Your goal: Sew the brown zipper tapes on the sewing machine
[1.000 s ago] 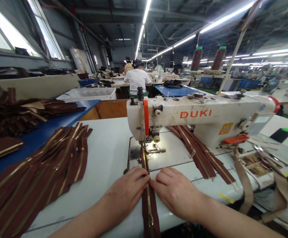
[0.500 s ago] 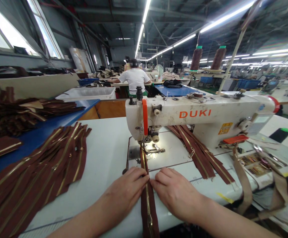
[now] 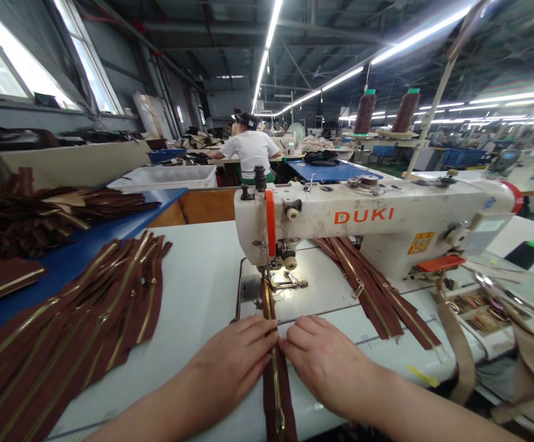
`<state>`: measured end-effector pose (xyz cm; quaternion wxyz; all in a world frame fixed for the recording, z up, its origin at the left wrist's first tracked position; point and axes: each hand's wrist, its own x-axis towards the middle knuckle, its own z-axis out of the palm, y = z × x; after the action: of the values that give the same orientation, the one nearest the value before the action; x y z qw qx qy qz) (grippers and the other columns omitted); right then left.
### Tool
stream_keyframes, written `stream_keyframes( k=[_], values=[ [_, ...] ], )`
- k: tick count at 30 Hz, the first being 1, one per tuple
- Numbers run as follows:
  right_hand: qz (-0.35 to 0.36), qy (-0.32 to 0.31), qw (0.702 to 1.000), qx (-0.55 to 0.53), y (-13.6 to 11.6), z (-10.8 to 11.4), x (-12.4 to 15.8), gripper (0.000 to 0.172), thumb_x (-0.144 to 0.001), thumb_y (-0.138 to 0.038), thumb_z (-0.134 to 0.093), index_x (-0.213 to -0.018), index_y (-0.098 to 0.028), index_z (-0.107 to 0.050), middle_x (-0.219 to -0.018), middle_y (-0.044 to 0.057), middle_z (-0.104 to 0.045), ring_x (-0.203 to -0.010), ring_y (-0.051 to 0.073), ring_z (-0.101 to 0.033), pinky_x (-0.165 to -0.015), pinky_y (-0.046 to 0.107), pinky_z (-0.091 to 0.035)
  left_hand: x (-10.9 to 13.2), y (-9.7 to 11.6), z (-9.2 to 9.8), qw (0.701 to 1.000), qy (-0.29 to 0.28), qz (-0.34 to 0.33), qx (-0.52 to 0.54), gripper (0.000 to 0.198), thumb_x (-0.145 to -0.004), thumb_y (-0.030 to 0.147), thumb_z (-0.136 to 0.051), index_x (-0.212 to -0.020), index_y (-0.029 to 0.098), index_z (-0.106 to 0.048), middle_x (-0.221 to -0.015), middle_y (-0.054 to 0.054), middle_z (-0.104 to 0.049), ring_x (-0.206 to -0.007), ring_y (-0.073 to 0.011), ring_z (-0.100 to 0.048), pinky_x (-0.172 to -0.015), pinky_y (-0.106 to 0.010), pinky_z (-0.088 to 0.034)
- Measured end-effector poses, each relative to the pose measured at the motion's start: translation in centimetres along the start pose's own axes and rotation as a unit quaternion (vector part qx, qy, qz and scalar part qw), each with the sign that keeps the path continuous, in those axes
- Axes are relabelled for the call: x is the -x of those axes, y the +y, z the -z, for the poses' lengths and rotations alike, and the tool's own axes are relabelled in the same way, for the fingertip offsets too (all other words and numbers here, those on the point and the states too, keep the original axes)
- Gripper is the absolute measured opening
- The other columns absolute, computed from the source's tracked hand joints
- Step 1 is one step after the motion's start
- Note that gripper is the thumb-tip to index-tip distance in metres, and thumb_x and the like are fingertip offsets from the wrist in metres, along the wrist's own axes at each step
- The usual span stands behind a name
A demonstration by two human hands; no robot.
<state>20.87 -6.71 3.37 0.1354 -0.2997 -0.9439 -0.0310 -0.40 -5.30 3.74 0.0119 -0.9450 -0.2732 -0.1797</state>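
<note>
A brown zipper [image 3: 275, 374] with gold teeth runs lengthwise from under the presser foot of the sewing machine [image 3: 363, 212] towards me, off the table's front edge. Its metal slider [image 3: 279, 419] lies near the bottom of the view. On the zipper's left edge, just in front of the needle plate, my left hand [image 3: 234, 356] is closed, its fingertips lying over the tape. My right hand [image 3: 325, 356] pinches the right edge at the same height, fingers curled. The fingertips of both hands almost meet over the tape.
A pile of brown zippers [image 3: 96, 319] covers the table's left side. More zippers [image 3: 368, 285] lie behind the needle area, under the machine arm. At right stands a parts tray [image 3: 488, 313] beside hanging beige straps [image 3: 453, 350]. A person in white [image 3: 251, 150] sits ahead.
The whole view has shifted slightly downward and to the right. Both hands keep their grip on the zipper, with hardly any movement relative to the machine.
</note>
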Motion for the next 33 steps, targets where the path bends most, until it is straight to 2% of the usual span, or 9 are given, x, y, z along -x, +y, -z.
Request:
stream_keyframes(
  k=[13, 22, 33],
  values=[
    [0.009, 0.002, 1.000, 0.005, 0.5, -0.2, -0.2, 0.010, -0.090, -0.014, -0.050, -0.095, -0.014, -0.059, -0.090, 0.005, -0.057, -0.084, 0.020, -0.046, -0.081, 0.033, -0.039, 0.2, -0.2, -0.2, 1.000, -0.009, 0.016, 0.001, 0.030, -0.089, 0.012, -0.044, -0.115, 0.017, -0.058, -0.119, -0.008, -0.065, -0.111, -0.0208, -0.058, -0.097, -0.039, -0.048],
    [0.008, 0.013, 1.000, 0.015, 2.0, -0.6, -1.8, 0.010, -0.090, -0.014, -0.050, -0.089, -0.014, -0.060, -0.086, 0.006, -0.057, -0.084, 0.020, -0.046, -0.077, 0.034, -0.040, -0.8, -1.9, -0.6, 1.000, -0.010, 0.015, -0.015, 0.031, -0.089, 0.011, -0.042, -0.114, 0.015, -0.059, -0.117, -0.009, -0.065, -0.111, -0.0209, -0.058, -0.097, -0.040, -0.048],
    [0.001, 0.044, 0.998, 0.037, 4.2, -1.2, -4.2, 0.008, -0.088, -0.014, -0.054, -0.085, -0.014, -0.061, -0.085, 0.005, -0.060, -0.084, 0.020, -0.049, -0.079, 0.033, -0.040, -1.7, -3.8, -1.3, 0.996, 0.000, 0.062, -0.057, 0.032, -0.093, 0.020, -0.039, -0.115, 0.014, -0.061, -0.118, -0.010, -0.065, -0.111, -0.0208, -0.059, -0.097, -0.039, -0.048]
  ],
)
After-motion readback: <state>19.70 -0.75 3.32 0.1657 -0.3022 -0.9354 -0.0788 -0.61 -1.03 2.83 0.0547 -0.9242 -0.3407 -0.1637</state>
